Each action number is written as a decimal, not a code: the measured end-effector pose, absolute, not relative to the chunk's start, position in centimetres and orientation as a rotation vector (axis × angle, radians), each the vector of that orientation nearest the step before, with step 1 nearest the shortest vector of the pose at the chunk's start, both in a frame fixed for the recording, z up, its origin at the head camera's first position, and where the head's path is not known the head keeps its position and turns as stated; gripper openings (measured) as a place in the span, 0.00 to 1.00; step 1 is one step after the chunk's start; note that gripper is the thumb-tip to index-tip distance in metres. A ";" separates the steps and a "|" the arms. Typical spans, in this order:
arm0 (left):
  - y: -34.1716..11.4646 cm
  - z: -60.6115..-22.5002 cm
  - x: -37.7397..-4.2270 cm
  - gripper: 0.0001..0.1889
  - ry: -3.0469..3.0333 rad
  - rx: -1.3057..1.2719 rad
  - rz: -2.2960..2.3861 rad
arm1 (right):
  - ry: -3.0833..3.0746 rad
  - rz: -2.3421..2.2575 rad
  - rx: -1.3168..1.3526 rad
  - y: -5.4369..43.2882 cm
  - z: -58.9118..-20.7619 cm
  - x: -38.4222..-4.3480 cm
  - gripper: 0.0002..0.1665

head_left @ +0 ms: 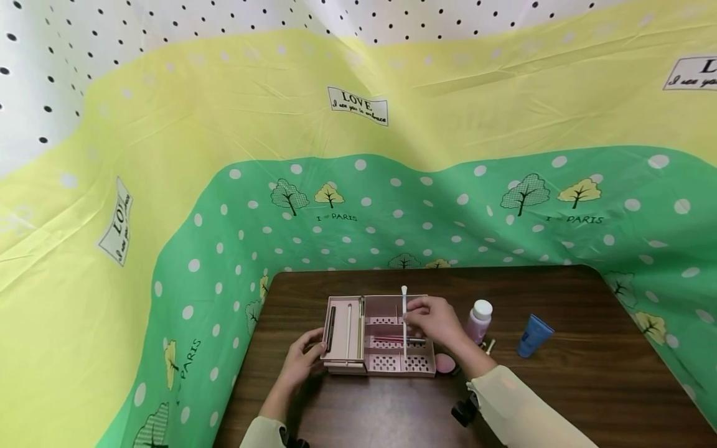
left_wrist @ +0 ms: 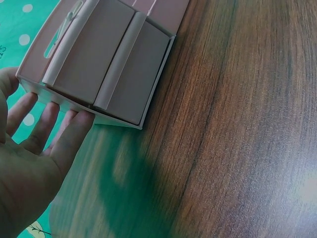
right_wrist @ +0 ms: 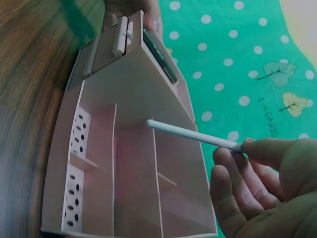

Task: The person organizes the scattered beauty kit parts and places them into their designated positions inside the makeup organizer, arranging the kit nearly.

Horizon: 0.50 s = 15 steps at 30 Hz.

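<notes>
A pale pink desk organizer (head_left: 400, 374) stands on the table, with a raised drawer section on its left and divided compartments on its right. My right hand (head_left: 434, 318) pinches a slim white pen-like stick (right_wrist: 190, 134) between thumb and fingers. The stick is over the compartments, and in the head view its wider end points up. Against the organizer's left end, my left hand (left_wrist: 37, 153) rests its fingertips (left_wrist: 81, 118) on the side wall. A dark pen (head_left: 331, 328) and a white stick (head_left: 349, 331) lie in the top tray. Thin reddish sticks (head_left: 386, 339) lie in a middle compartment.
Right of the organizer are a pink oval piece (head_left: 445, 363), a pinkish bottle (head_left: 478, 320) with a white cap and a blue tube (head_left: 534, 336). Patterned green and yellow cloth (head_left: 336, 242) hangs around the dark wooden table (head_left: 594, 361).
</notes>
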State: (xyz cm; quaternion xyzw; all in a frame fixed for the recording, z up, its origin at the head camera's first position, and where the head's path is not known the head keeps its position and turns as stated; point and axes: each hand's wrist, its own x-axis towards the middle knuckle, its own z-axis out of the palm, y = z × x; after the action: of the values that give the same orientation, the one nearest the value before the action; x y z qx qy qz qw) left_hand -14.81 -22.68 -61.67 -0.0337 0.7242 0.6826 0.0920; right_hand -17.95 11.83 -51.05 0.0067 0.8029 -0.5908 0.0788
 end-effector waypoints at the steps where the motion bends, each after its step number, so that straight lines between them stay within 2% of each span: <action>1: -22.7 -61.7 -14.8 0.26 2.153 -0.100 2.025 | 2.399 -1.773 0.025 11.6 -51.1 -18.1 0.13; 15: -22.5 -61.4 -14.8 0.26 2.133 -0.120 2.059 | 2.308 -1.875 0.032 8.0 -50.8 -18.7 0.10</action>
State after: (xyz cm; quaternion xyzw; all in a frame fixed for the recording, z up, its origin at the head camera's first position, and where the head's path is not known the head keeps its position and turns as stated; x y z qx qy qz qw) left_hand -14.80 -22.50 -61.37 -0.0402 0.7162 0.6913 0.0870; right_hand -18.71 7.99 -50.82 0.0108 0.7734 -0.6283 0.0836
